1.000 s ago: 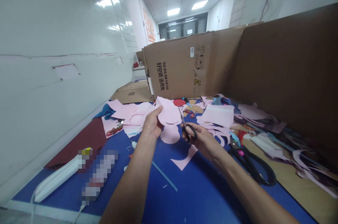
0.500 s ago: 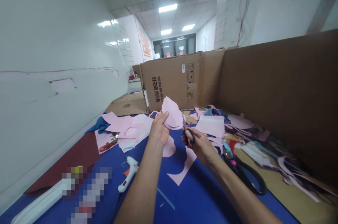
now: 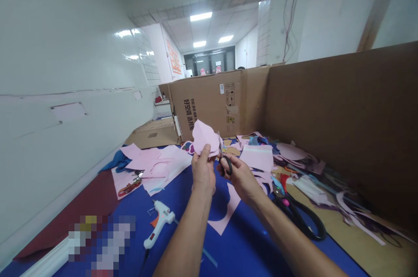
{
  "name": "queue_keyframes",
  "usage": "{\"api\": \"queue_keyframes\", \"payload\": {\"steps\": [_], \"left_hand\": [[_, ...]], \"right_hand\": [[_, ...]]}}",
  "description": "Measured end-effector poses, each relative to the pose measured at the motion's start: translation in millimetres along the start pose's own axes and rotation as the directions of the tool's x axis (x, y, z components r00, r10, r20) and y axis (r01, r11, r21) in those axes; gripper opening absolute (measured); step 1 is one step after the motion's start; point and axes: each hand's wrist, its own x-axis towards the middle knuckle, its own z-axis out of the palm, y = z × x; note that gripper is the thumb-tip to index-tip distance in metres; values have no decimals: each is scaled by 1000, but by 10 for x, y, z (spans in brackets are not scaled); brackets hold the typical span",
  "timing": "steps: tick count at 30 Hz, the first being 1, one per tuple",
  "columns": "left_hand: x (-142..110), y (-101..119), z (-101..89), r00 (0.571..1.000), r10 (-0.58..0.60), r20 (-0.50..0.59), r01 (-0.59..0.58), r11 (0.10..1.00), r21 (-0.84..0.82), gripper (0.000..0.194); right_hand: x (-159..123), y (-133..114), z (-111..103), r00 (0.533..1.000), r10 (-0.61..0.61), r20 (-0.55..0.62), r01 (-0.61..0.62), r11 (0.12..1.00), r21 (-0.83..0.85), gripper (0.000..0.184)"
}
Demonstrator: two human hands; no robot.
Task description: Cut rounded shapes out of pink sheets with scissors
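Note:
Between thumb and fingers, my left hand (image 3: 203,166) pinches a rounded pink paper piece (image 3: 205,136), which seems to have more than one layer and stands raised above the table. My right hand (image 3: 240,174) has its fingers in the black handles of small scissors (image 3: 225,166). Their blades point up along the right edge of the paper; how far they are parted is hard to make out. Below the hands, a curved pink offcut (image 3: 231,207) lies on the blue table (image 3: 241,246).
A white glue gun (image 3: 160,222) lies left of my left forearm. Large black shears (image 3: 303,220) rest at the right, near piled scraps (image 3: 313,190). Pink sheets (image 3: 156,161) lie at the back left. Cardboard walls (image 3: 209,107) close off the back and right.
The camera view has tilted up and shifted. My left hand has turned the pink paper and moved its grip to the lower edge. The scissors stay at the paper's right side.

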Motion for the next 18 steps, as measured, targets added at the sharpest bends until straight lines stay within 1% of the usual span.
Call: {"api": "queue_keyframes", "payload": {"steps": [3,6,8,10,14,18], "left_hand": [[-28,-3,-18,995,-27,-98,30,999,22,47],[-60,-4,-38,983,-46,-176,54,998,39,46],[-82,10,-46,974,-33,-225,43,998,40,43],[-110,32,-51,963,-28,-267,39,999,34,40],[-180,63,-80,952,-23,-305,34,999,30,43],[-236,63,-134,956,-21,-293,35,999,40,46]], "right_hand": [[2,87,-18,1000,-13,18,14,998,-56,46],[-35,174,-52,997,-40,61,47,992,-118,43],[-74,211,-73,996,-29,85,40,991,-126,43],[-113,231,-95,996,5,95,7,992,-123,45],[-173,251,-138,993,56,100,-46,993,-105,47],[-223,233,-128,987,79,138,-72,996,-55,45]]}}
